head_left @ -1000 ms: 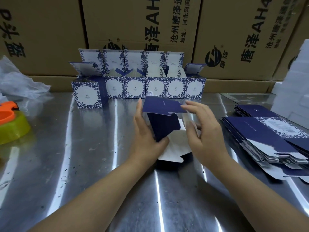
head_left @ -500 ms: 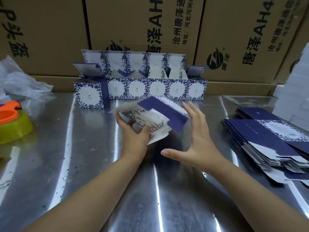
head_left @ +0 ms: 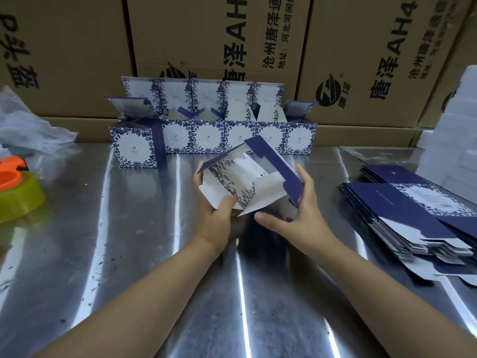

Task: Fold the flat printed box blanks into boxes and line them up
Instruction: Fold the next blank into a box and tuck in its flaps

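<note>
A half-opened box blank (head_left: 245,180), white with blue leaf print and navy flaps, hangs tilted above the middle of the steel table (head_left: 129,254). My left hand (head_left: 215,215) grips its lower left side, thumb on the white panel. My right hand (head_left: 296,210) presses its fingers against the navy flap on the right, thumb spread below and free. Behind stands a row of folded boxes (head_left: 211,135) with lids up, and one more box (head_left: 135,146) stands in front at the left end. A stack of flat blanks (head_left: 402,210) lies at the right.
Large brown cartons (head_left: 219,47) wall off the back of the table. A yellow-green and orange tape dispenser (head_left: 18,192) and crumpled clear plastic (head_left: 28,127) sit at the left. White foam blocks (head_left: 454,130) stand at the far right.
The blank has been lifted off the table and turned printed side up. My left hand shifted to its lower left, and my right hand moved onto the navy flap.
</note>
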